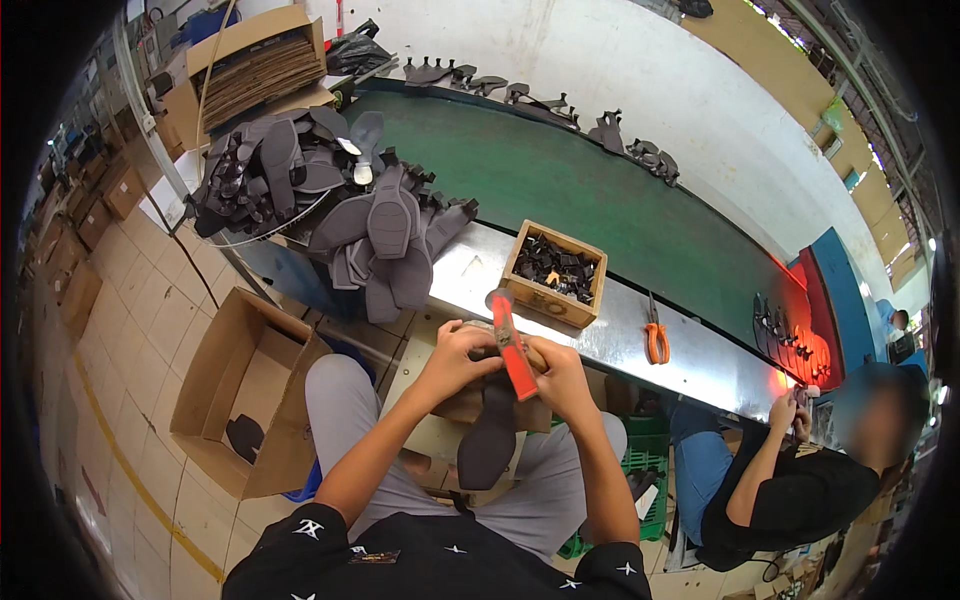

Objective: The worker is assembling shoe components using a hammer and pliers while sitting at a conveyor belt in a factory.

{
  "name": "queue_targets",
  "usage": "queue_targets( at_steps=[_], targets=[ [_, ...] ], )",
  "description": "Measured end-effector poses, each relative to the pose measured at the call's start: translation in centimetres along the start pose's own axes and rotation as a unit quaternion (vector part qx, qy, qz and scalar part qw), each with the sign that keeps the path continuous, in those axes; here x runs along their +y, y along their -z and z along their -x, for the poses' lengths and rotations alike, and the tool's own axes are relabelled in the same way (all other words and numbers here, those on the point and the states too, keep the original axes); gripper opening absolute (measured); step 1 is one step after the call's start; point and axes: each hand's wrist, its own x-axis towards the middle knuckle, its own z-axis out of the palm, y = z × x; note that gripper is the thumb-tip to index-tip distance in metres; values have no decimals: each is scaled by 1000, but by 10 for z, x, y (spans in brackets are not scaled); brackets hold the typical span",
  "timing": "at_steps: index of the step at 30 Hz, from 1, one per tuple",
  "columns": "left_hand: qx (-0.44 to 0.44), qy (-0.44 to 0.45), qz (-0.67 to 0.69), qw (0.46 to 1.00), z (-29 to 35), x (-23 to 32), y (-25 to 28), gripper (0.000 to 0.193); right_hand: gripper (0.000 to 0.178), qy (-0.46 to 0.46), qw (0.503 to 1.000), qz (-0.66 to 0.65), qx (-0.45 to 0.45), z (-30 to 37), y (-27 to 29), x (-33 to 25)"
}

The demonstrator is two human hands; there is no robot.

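A hammer point(517, 365) with a red head is held by the right hand point(562, 378), its fingers closed around the handle, nearer the person than the wooden box point(550, 306). The left hand point(455, 358) is held just beside the hammer, its fingers curled in narrowly at the upper end of a dark shoe sole point(487, 442); whether the sole or some small piece is pinched there cannot be told, as the spot is partly covered by the hammer. The sole is placed on the person's side of the wooden box, its broad end pointed away from it.

The wooden box is filled with small black parts point(548, 268) and is set on a metal bench point(610, 330). To the right of the box, pliers point(656, 342) with orange handles are laid on the same metal. To its left, soles are heaped in a large pile point(392, 222). Beyond the box, a green belt point(560, 180) is seen. Farther left and nearer than the box, an open carton point(205, 420) is placed on the floor. Well to the right of the box, a co-worker point(800, 505) is seated.
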Motion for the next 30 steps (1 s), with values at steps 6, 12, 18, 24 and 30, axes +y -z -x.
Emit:
queue_targets(
  at_steps=[6, 12, 18, 24, 30],
  targets=[
    [3, -34, 26, 999, -7, 13, 3, 28, 21, 119, 990, 67, 33, 2, 3, -8],
    [-24, 0, 104, 994, -5, 12, 3, 31, 19, -136, 962, -216, 97, 37, -2, -36],
    [-31, -24, 119, 992, -5, 11, 1, 29, 40, -40, 987, -29, 150, 77, 4, -67],
    [-23, -12, 130, 991, -8, 3, 0, 26, 39, 24, 993, 82, 81, 77, 5, -63],
    [-39, -19, 1, 999, 7, -3, 1, 94, 35, 56, 975, 100, 192, 100, 33, -119]
  ],
)
